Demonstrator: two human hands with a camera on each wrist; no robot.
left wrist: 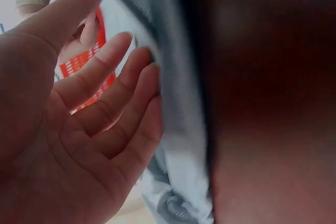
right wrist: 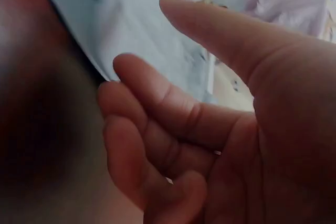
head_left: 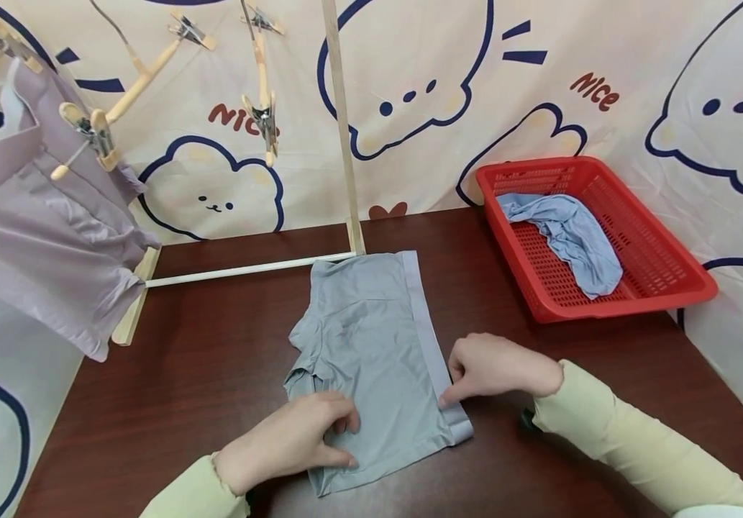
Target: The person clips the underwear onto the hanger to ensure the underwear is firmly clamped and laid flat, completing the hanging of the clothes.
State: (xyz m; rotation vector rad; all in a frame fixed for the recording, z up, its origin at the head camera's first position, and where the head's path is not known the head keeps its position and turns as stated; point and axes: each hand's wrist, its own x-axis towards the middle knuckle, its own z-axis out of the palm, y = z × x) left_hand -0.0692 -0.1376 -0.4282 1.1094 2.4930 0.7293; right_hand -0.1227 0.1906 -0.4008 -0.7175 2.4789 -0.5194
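Observation:
A pair of grey boxer briefs (head_left: 377,352) lies flat on the dark wooden table (head_left: 229,403), its lighter waistband (head_left: 428,331) to the right. My left hand (head_left: 296,439) rests at the lower leg edge. In the left wrist view its bent fingers (left wrist: 113,98) touch the cloth, the thumb apart from them. At the near end of the waistband is my right hand (head_left: 497,367), thumb and fingertips touching it. The right wrist view shows its fingers (right wrist: 157,93) loosely bent at the cloth's edge, with a gap to the thumb.
A red plastic basket (head_left: 643,306) at the back right holds a crumpled blue cloth (head_left: 572,237). On the left, lilac boxer briefs (head_left: 47,216) hang from wooden clips (head_left: 89,133). More clips dangle beside a wooden rack post (head_left: 344,122), with a white rod (head_left: 248,270) along its base.

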